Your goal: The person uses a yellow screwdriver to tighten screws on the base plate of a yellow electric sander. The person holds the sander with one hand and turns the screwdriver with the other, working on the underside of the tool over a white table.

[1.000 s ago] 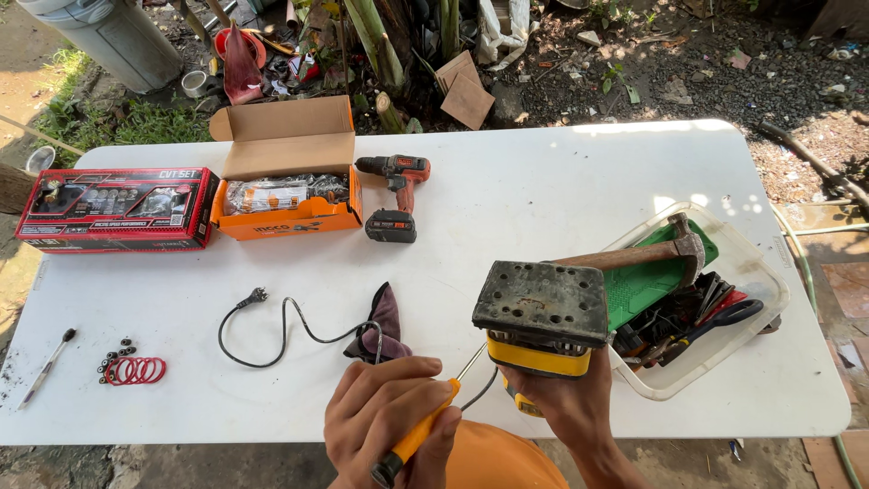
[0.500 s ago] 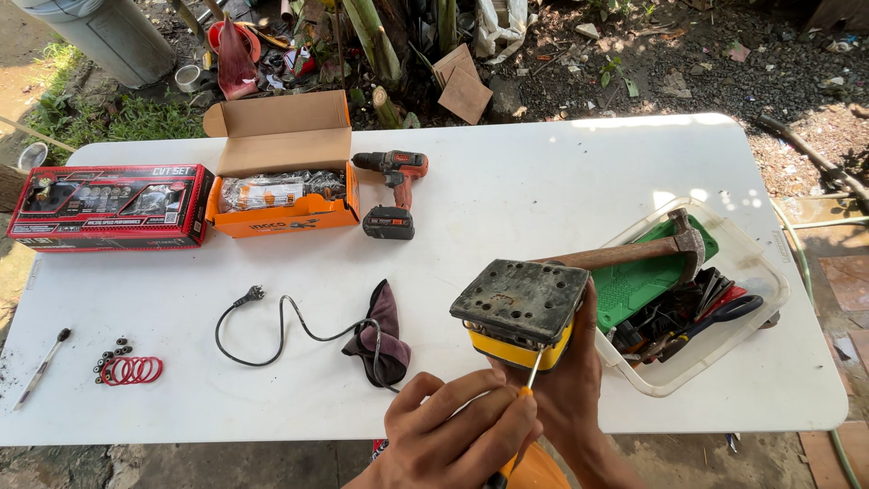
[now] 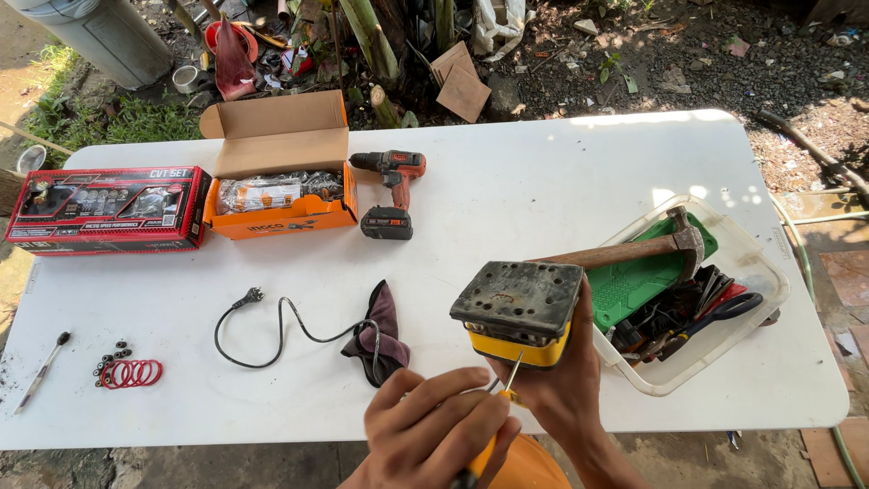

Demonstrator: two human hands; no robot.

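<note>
**Sander held base-up at the near edge of the table**

The right hand (image 3: 566, 389) is wrapped around the yellow body of a sander (image 3: 520, 312), holding it above the near edge of the white table (image 3: 543, 181) with its dark, perforated base plate turned upward. The left hand (image 3: 434, 435) is closed around the orange handle of a screwdriver (image 3: 496, 407), whose thin shaft points up to the lower side of the sander's body.

Just right of the sander, by the right edge of the table, stands a clear plastic tub (image 3: 760, 272) holding a green tray, scissors and other tools, with a hammer (image 3: 634, 252) lying across its rim. A black power cord (image 3: 272, 335) curls over the middle of the table, its plug to the left, running to a dark purple cloth (image 3: 380, 330). Toward the far edge sit a cordless drill (image 3: 391, 190), an open orange box (image 3: 281, 172) and a red box (image 3: 104, 210). Red rings (image 3: 131, 372) and a small brush (image 3: 41, 371) lie near the left near corner.
</note>
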